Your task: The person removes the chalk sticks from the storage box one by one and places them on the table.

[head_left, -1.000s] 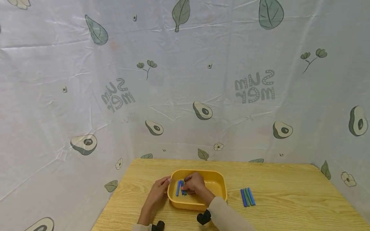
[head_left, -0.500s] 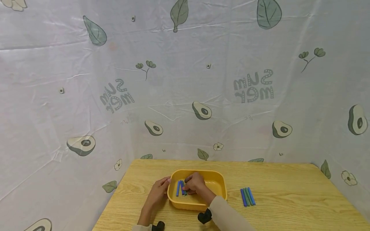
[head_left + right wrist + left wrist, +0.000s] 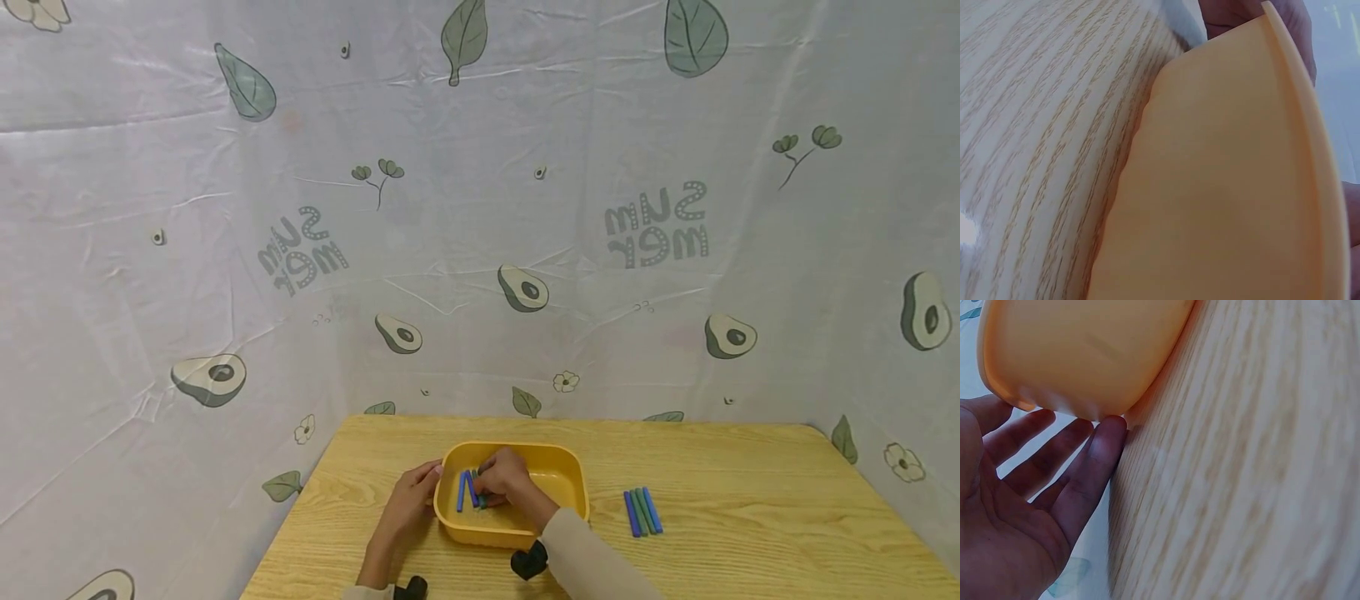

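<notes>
In the head view, my left hand [image 3: 411, 500] rests against the left end of a yellow plastic tray [image 3: 517, 537]. The left wrist view has its fairly straight fingers [image 3: 1107, 440] touching the tray's outer wall, thumb near the rim. My right hand [image 3: 506, 475] reaches inside and pinches a slim green stick [image 3: 482, 502], mostly covered by the fingers. Left of it lie a light blue stick [image 3: 461, 492] and a slightly slanted dark blue stick [image 3: 472, 490]. Whether they are chalks, crayons or clay is unclear. The right wrist view is mostly tray wall [image 3: 1222, 175].
Several more blue and green sticks [image 3: 643, 512] lie side by side on the wooden table [image 3: 750, 500], right of the tray. A pale printed sheet [image 3: 450, 208] surrounds the table's back and sides. Each wrist wears a black band.
The right hand shifts very slightly at the green stick inside the tray. The left hand, tray and sticks on the table stay in place.
</notes>
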Available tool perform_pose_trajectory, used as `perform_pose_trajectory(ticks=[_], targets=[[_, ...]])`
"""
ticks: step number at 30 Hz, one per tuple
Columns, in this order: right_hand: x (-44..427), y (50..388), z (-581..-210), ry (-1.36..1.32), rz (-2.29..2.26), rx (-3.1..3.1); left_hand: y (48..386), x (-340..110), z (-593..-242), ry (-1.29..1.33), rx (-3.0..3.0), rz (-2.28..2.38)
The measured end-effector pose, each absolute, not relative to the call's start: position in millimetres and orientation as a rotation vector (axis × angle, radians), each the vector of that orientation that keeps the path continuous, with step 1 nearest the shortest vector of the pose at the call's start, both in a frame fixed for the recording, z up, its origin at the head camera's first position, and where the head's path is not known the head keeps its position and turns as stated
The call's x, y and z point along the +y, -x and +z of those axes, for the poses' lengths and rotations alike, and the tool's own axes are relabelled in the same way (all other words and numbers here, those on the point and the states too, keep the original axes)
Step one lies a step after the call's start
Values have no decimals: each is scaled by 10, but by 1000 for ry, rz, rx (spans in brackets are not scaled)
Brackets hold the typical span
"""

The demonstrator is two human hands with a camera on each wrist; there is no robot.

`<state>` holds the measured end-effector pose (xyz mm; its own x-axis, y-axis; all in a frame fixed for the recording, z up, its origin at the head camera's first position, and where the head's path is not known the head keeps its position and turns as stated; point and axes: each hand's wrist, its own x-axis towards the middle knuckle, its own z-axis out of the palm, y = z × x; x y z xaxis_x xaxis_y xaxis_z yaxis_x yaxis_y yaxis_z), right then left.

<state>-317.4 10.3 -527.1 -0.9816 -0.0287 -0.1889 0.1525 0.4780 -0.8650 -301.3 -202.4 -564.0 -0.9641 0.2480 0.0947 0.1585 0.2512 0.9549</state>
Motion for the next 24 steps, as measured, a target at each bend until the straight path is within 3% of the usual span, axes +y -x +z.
perform_pose_trajectory(ticks=[24], targets=[[270,3150,-5138,-64,-1644,2229,3026,-2019,-5643,-366,2426,1827]])
